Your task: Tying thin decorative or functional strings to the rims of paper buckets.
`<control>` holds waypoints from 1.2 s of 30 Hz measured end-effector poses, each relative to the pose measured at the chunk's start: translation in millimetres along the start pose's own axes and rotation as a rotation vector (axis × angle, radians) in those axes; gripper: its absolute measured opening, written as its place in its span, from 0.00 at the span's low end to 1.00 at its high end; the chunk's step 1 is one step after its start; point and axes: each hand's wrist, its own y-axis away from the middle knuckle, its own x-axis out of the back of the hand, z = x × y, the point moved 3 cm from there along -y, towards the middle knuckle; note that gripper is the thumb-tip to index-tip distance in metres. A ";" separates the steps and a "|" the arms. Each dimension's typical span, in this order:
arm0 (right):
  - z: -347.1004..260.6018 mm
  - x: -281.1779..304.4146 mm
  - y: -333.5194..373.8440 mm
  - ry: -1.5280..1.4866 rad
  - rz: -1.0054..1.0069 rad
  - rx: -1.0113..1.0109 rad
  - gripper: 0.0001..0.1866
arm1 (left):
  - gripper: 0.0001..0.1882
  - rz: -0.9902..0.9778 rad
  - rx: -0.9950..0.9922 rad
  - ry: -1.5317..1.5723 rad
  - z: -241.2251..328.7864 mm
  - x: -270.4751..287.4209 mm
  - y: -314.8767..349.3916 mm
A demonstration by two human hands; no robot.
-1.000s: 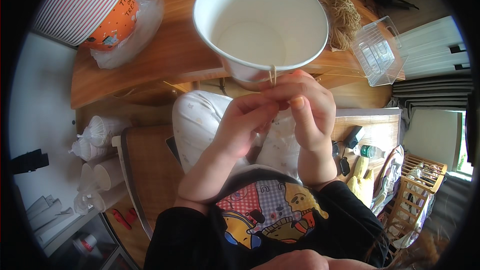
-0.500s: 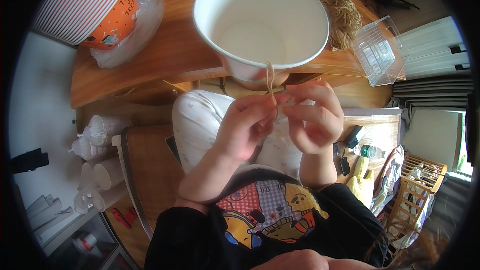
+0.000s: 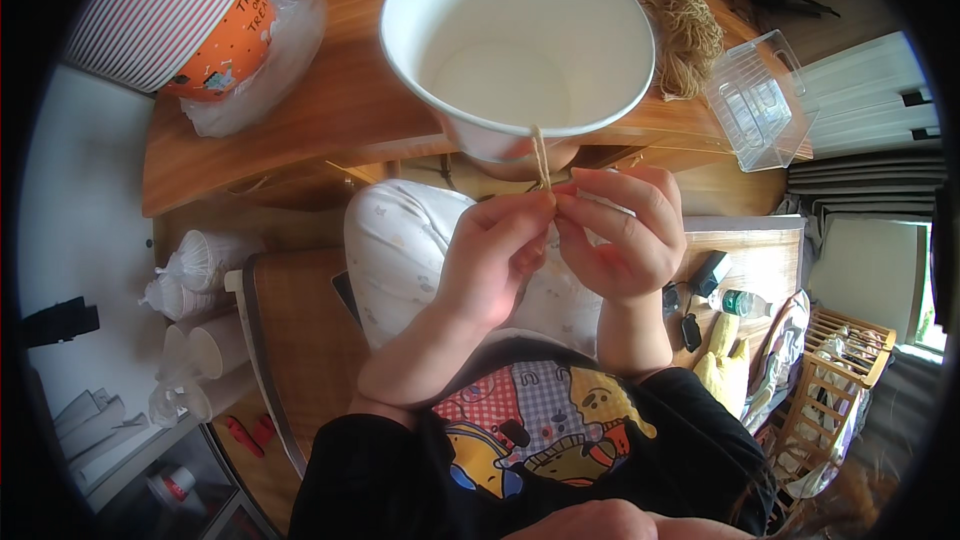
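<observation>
A large white paper bucket [image 3: 500,80] is tilted with its wide mouth facing me at the table's near edge. From its near rim hangs a loop of tan twine [image 3: 541,155]. My left hand [image 3: 497,245] pinches the twine's lower end between thumb and index finger. Close against it, the thumb and index finger of my right hand [image 3: 625,230] meet the same spot on the twine, its other fingers curled. The twine's ends are hidden behind my fingertips.
A stack of orange patterned paper buckets [image 3: 215,50] stands at the table's left on a plastic bag. A bundle of tan twine [image 3: 690,35] and a clear plastic box [image 3: 760,105] are at right. White cups [image 3: 205,350] stand low at left; a bottle [image 3: 745,304] lies at right.
My right hand's fingertips have come in to the left hand's on the twine and pinch closer together. The bucket has shifted very slightly left.
</observation>
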 end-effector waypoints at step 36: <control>-2.5 -15.5 9.2 -0.210 0.048 -0.178 0.12 | 0.08 -0.152 -0.271 -0.061 15.2 -5.1 -2.4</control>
